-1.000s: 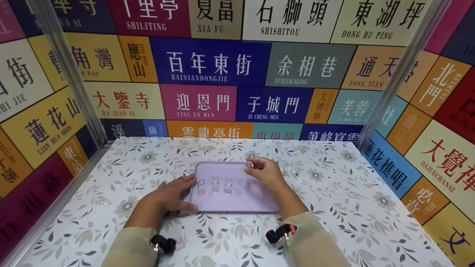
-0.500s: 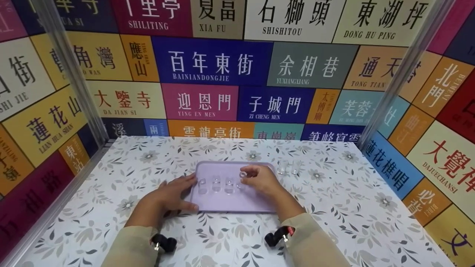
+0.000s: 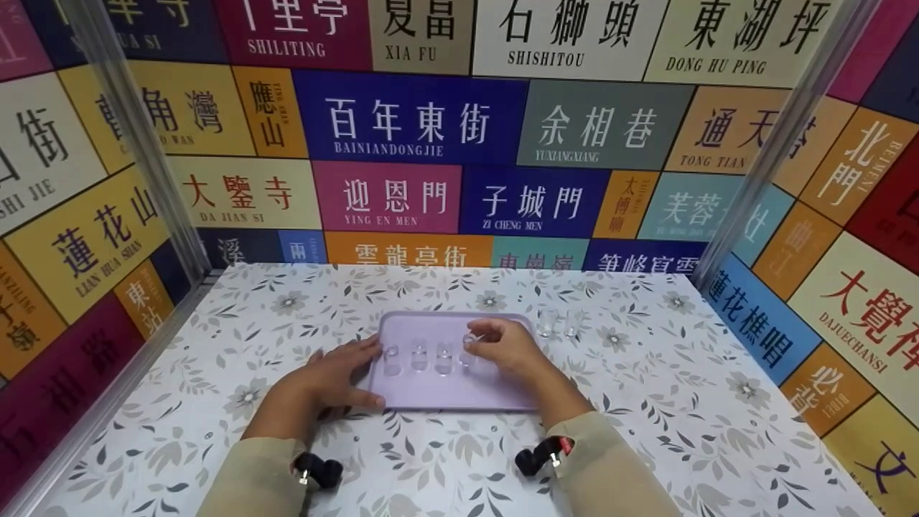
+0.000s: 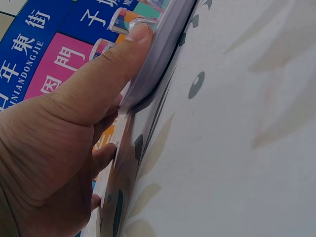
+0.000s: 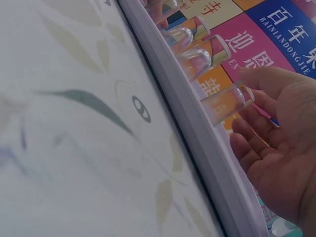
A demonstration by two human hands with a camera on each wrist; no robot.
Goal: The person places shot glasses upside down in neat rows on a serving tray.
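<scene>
1. The right hand (image 3: 506, 348) pinches a small clear glass (image 3: 469, 352) near its top, thumb and fingertips drawn close together; the glass is upright over the right half of the lilac tray (image 3: 459, 395).
2. Three glasses (image 3: 418, 357) stand in a row on the tray, to the left of the held one, with narrow gaps between.
3. The left hand (image 3: 334, 377) lies at the tray's left edge, fingers extended and spread, thumb at the near left corner.
4. Bare tray surface runs from the row to the near rim; patterned table (image 3: 431, 467) continues beyond it.
5. Two more glasses (image 3: 547, 324) stand on the table, just past the tray's far right corner.
6. The right wrist view shows the held glass side-on — but the raised rim hides its foot, so I can't tell whether it touches down.
7. The left wrist view shows the thumb over the rim — a contact the head view leaves less plain.
</scene>
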